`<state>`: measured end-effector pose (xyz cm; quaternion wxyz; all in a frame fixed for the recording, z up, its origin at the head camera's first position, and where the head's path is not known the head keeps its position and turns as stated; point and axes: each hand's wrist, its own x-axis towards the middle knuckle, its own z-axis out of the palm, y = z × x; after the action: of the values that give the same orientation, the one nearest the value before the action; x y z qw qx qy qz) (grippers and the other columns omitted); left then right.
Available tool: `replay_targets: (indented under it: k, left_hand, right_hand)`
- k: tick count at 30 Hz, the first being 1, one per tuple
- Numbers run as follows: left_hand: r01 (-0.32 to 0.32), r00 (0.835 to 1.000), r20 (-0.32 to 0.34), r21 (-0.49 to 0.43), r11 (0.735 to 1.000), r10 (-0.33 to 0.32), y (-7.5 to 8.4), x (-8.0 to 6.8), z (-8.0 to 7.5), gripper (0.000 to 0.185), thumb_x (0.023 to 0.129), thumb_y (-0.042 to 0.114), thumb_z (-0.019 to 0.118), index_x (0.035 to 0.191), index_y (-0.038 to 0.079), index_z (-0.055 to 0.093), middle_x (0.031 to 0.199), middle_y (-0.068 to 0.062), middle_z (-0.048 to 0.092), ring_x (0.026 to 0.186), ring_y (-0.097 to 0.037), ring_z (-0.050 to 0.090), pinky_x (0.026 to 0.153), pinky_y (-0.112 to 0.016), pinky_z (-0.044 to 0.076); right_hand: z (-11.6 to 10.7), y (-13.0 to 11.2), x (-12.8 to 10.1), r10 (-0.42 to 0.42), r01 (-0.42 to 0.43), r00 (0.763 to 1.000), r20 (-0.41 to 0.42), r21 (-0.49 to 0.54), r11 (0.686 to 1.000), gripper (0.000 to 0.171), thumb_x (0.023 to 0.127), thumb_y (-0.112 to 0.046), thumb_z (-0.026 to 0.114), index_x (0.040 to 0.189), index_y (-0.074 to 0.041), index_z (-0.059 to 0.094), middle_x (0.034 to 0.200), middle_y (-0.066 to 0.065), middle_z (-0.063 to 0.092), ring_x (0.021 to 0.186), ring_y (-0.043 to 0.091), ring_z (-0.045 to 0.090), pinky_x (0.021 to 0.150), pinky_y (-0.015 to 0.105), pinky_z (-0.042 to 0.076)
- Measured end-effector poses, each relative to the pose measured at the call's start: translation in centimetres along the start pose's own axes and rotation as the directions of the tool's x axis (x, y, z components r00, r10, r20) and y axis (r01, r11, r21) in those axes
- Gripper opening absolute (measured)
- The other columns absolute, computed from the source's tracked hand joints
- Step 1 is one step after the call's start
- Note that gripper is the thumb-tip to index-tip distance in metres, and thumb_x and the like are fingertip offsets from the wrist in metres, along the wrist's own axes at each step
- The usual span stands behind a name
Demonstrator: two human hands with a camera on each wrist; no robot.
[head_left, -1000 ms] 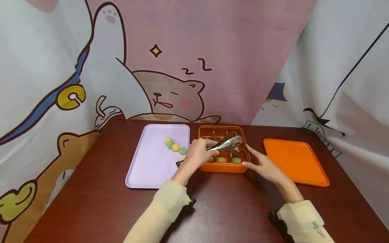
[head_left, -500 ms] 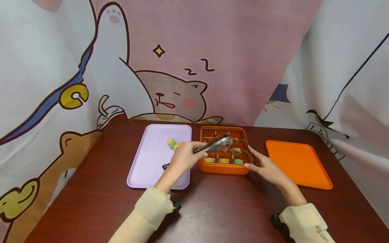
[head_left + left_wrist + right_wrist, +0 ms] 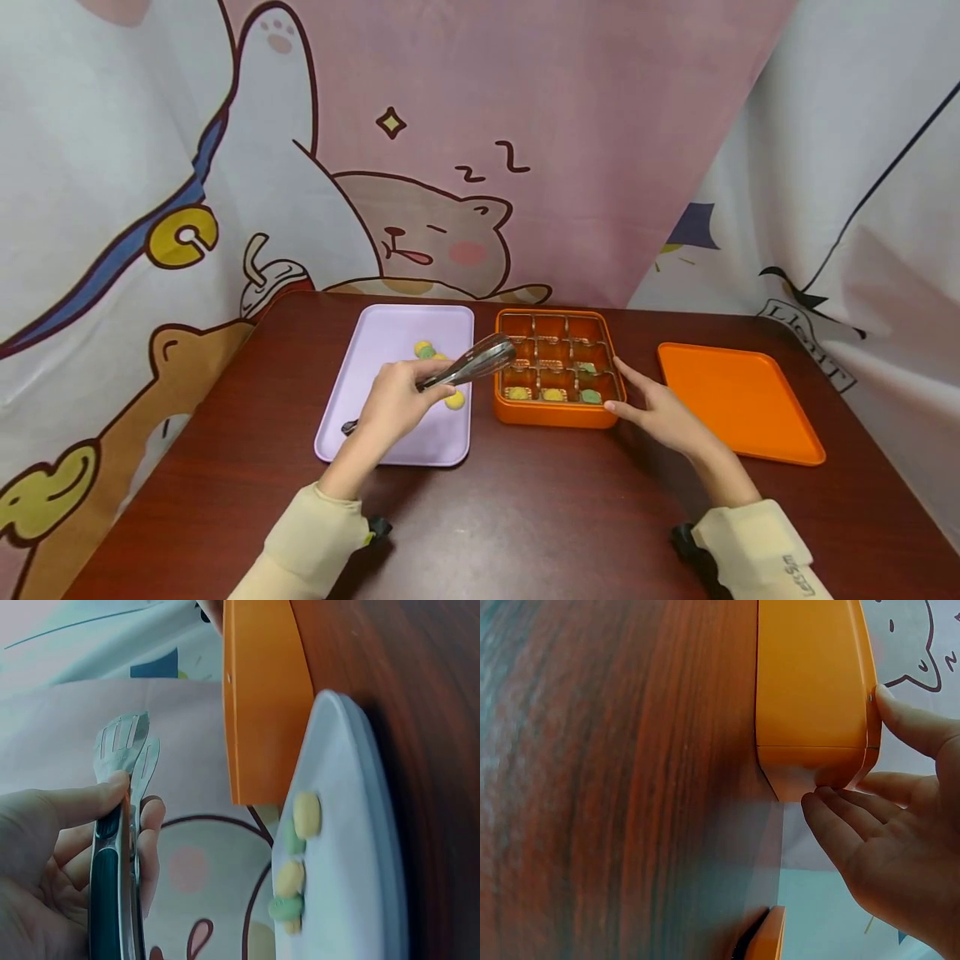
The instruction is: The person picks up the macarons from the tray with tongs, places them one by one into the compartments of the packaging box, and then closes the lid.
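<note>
My left hand (image 3: 393, 408) grips a pair of metal serving tongs (image 3: 480, 360) with dark handles, held above the lilac tray (image 3: 360, 375). In the left wrist view the slotted tong heads (image 3: 124, 742) stand slightly apart with nothing between them. Several yellow and green button-shaped pieces lie on the tray, one a yellow piece (image 3: 454, 400); my hand and the tongs partly hide them. My right hand (image 3: 663, 417) holds the near right corner of an orange divided box (image 3: 555, 415), thumb at the front rim, fingers along the side. Yellow pieces (image 3: 554, 394) and green pieces (image 3: 590, 397) sit in its nearer compartments.
A flat orange tray or lid (image 3: 738, 400) lies to the right of the box. All of it rests on a dark red-brown table (image 3: 510, 525). A cartoon-printed curtain (image 3: 585, 150) hangs right behind the table's back edge.
My left hand has carried the tongs leftward, from over the box to over the lilac tray, uncovering the box's front compartments. My right hand stays at the box corner.
</note>
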<state>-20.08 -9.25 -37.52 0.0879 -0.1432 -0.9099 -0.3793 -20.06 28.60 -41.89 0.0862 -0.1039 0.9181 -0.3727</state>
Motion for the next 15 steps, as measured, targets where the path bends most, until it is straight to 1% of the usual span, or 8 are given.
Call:
replay_targets:
  k: [3,9,15]
  left_hand:
    - [0.014,1.000,-0.008,0.014,1.000,-0.014,-1.0,-0.4,-0.5,0.030,0.080,0.019,0.082,0.109,0.017,0.079,0.104,-0.003,0.078,0.096,-0.021,0.073,0.077,-0.038,0.053]
    - [0.067,0.998,0.004,0.037,0.997,-0.067,-2.9,-1.0,-1.2,0.031,0.080,0.018,0.082,0.111,0.016,0.078,0.103,-0.004,0.078,0.096,-0.022,0.072,0.078,-0.037,0.052]
    - [0.068,0.997,0.018,0.033,0.997,-0.069,-4.2,-1.2,-1.3,0.033,0.080,0.017,0.082,0.113,0.014,0.077,0.107,-0.006,0.077,0.100,-0.023,0.072,0.080,-0.037,0.052]
  right_hand:
    - [0.0,0.0,-0.1,0.007,-0.007,1.000,-0.001,-0.007,1.000,0.083,0.098,-0.035,0.062,0.160,-0.006,0.015,0.162,0.028,0.020,0.146,0.053,0.022,0.111,0.071,0.022]
    - [0.3,-0.1,-0.3,0.001,-0.001,1.000,0.000,-0.008,1.000,0.083,0.098,-0.035,0.062,0.159,-0.005,0.015,0.162,0.029,0.020,0.146,0.053,0.022,0.111,0.071,0.022]
    - [0.0,0.0,-0.1,-0.019,0.019,1.000,-0.010,0.003,1.000,0.082,0.098,-0.032,0.062,0.159,-0.005,0.015,0.162,0.029,0.019,0.146,0.053,0.021,0.111,0.071,0.022]
